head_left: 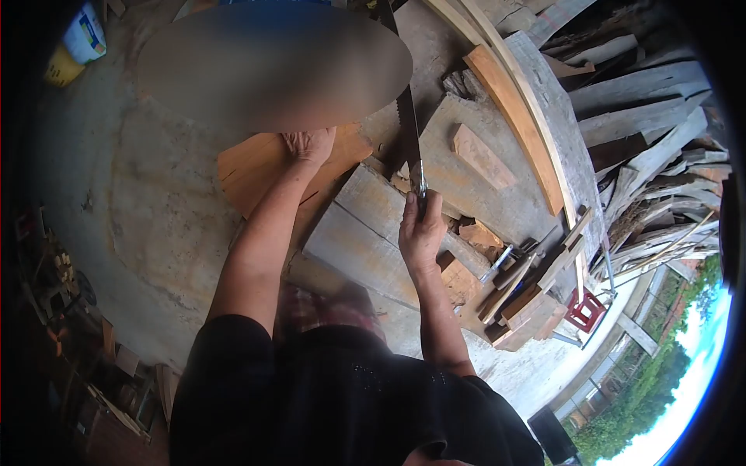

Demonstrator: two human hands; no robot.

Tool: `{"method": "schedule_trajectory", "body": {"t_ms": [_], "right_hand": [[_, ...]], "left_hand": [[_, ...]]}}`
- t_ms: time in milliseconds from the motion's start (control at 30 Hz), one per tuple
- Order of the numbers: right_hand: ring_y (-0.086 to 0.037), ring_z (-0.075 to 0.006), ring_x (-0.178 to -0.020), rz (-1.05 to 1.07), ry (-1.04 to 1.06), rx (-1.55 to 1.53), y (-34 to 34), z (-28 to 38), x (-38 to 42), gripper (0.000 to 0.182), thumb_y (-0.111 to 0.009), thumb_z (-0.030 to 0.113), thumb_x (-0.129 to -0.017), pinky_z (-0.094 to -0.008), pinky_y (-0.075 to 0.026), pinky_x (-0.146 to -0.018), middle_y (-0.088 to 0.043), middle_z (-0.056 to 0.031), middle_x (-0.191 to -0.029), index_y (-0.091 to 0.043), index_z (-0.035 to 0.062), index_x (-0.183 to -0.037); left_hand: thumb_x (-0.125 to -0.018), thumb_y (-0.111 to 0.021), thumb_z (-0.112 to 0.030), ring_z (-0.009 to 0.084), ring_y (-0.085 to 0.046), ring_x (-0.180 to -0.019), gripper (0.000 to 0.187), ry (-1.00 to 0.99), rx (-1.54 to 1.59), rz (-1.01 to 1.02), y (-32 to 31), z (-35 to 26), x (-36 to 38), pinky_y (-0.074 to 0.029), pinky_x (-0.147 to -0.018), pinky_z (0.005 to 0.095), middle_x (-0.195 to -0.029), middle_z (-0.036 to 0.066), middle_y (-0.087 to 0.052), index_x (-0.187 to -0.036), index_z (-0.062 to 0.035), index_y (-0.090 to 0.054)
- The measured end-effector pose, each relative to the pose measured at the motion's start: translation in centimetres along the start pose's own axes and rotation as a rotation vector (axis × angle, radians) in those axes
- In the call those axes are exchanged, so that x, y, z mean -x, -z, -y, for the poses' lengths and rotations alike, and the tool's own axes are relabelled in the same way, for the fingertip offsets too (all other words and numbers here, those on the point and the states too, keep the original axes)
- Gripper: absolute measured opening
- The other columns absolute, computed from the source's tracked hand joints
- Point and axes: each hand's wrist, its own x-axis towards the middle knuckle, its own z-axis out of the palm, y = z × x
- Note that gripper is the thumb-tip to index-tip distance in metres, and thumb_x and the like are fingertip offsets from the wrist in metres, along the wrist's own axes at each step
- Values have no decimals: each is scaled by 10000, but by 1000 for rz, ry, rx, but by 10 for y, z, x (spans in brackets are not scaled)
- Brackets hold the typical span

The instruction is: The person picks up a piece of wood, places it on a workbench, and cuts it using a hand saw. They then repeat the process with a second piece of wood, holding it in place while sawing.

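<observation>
My right hand is closed around the handle of a handsaw. Its long dark toothed blade points up and away from me, and its upper part runs along the edge of a blurred patch. To the left, my left hand rests at an orange-brown wooden board. The blurred patch hides its fingers, so their grip does not show. Between my hands and nearer my body lies a grey block with a groove. The saw blade is to the right of the board; whether they touch is hidden.
A short wood block and a long curved plank lie at the right. Beyond them are stacked rough boards. Tools and offcuts sit beside a red stool. A white-and-yellow sack stands far left.
</observation>
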Motion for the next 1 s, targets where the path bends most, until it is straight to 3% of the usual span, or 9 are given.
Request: {"method": "schedule_trajectory", "body": {"t_ms": [100,167,367,467,533,633,667,733,1000], "right_hand": [[-594,-463,-682,68,12,40,0,-5,3,177,-583,189,-949,-498,-448,-565,-591,-236,-722,-466,57,-964],[-587,-476,-682,98,10,23,-3,-11,9,192,-575,211,-955,-505,-448,-570,-590,-242,-710,-458,59,-948],[-594,-465,-669,196,-65,24,-2,-20,28,200,-573,225,-960,-493,-449,-562,-587,-238,-689,-474,51,-951],[-576,-389,-585,167,-73,-7,-2,-37,38,194,-578,213,-959,-451,-438,-530,-571,-195,-644,-477,49,-940],[-539,-248,-491,118,-63,-36,1,-44,42,196,-584,205,-959,-400,-417,-481,-534,-137,-587,-478,45,-919],[-536,-219,-486,86,-51,-42,11,-50,48,200,-584,209,-962,-382,-417,-471,-528,-119,-574,-477,47,-910],[-536,-219,-486,75,-49,-52,15,-51,50,200,-584,209,-962,-382,-417,-471,-528,-119,-574,-477,47,-910],[-522,-396,-545,105,-129,-150,24,-53,57,210,-576,195,-961,-441,-420,-519,-521,-203,-640,-456,30,-911],[-536,-373,-563,39,-165,-186,82,-81,115,208,-588,224,-957,-429,-427,-535,-526,-179,-651,-490,43,-924]], "left_hand": [[-938,-492,-490,332,-550,-946,396,-135,78,23,7,27,-15,-438,-811,455,-943,127,-585,-1034,-121,-599],[-954,-453,-495,393,-583,-900,411,16,273,130,25,39,-14,-448,-760,526,-949,157,-574,-1006,-122,-617],[-1006,-209,-514,432,-603,-1024,577,241,138,407,78,79,-24,-471,-880,518,-1048,227,-664,-1128,-129,-621],[-994,-245,-548,434,-618,-987,591,245,62,509,96,72,-28,-473,-880,526,-1054,234,-652,-1145,-100,-599],[-971,-422,-497,418,-615,-1011,490,23,42,435,113,41,-24,-458,-920,523,-1064,220,-638,-1187,-79,-558],[-902,-612,-379,397,-598,-1060,436,-206,12,447,122,20,13,-434,-956,515,-1067,198,-628,-1210,-82,-528],[-852,-693,-264,364,-578,-1116,441,-141,38,552,133,14,18,-414,-978,506,-1076,177,-631,-1220,-85,-528],[-851,-691,-256,366,-578,-1116,444,-141,90,586,138,23,27,-423,-962,503,-1084,169,-626,-1231,-93,-526],[-839,-665,-160,375,-600,-939,464,-392,65,292,194,-13,99,-484,-771,492,-1022,152,-588,-1282,-125,-529]]}}
